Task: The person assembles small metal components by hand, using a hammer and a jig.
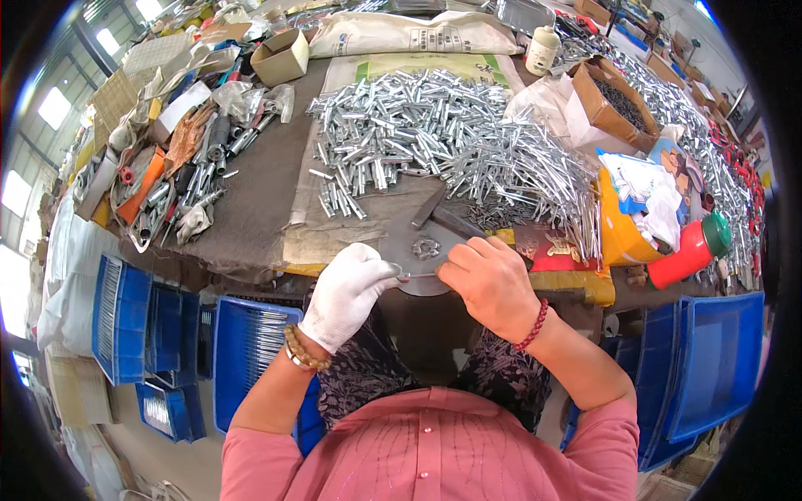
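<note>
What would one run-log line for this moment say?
left hand: gloved, pinching metal piece | right hand: bare, on same piece | bolts: heaped behind | blue crates: below bench

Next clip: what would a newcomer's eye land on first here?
A big heap of shiny metal sleeves fills the middle of the workbench. Below it, at the bench's near edge, the white-gloved left hand and the bare right hand meet on one small metal piece. Blue plastic crates stand on the floor either side.

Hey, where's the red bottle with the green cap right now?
The red bottle lies on its side at the table's right edge, beside the yellow bag and above the blue bins, to the right of the right hand.
</note>
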{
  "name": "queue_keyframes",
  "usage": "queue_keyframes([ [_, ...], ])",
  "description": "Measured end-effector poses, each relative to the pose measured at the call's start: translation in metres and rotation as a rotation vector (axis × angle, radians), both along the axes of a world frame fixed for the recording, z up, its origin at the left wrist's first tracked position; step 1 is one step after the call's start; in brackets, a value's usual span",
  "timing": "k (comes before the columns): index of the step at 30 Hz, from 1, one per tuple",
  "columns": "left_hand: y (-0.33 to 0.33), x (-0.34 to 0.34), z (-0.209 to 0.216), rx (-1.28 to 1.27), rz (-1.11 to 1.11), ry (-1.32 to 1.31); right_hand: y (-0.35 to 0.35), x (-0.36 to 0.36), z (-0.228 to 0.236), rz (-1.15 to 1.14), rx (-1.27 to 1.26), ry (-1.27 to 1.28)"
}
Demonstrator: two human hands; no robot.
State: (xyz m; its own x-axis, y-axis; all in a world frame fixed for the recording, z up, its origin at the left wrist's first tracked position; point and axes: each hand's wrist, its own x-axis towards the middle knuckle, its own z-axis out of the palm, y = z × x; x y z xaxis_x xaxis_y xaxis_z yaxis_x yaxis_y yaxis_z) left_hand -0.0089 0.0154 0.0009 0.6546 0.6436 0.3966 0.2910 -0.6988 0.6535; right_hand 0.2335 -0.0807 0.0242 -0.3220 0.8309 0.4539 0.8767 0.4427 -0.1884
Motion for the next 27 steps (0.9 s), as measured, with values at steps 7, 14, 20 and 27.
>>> queue_keyframes([
  [7,0.001,-0.003,-0.004,0.097,-0.016,0.053,-0.002,0.003,0.012,-0.288,0.191,0.009],
  [14,0.002,-0.005,0.001,0.078,-0.046,0.029,-0.008,0.014,0.009,-0.333,0.046,0.068],
  [20,0.005,-0.005,-0.005,0.129,-0.065,0.011,-0.045,0.002,0.027,-0.231,-0.109,0.255],
  [27,0.005,-0.005,-0.004,0.134,-0.072,0.003,-0.051,-0.011,0.023,-0.154,-0.013,-0.039],
])
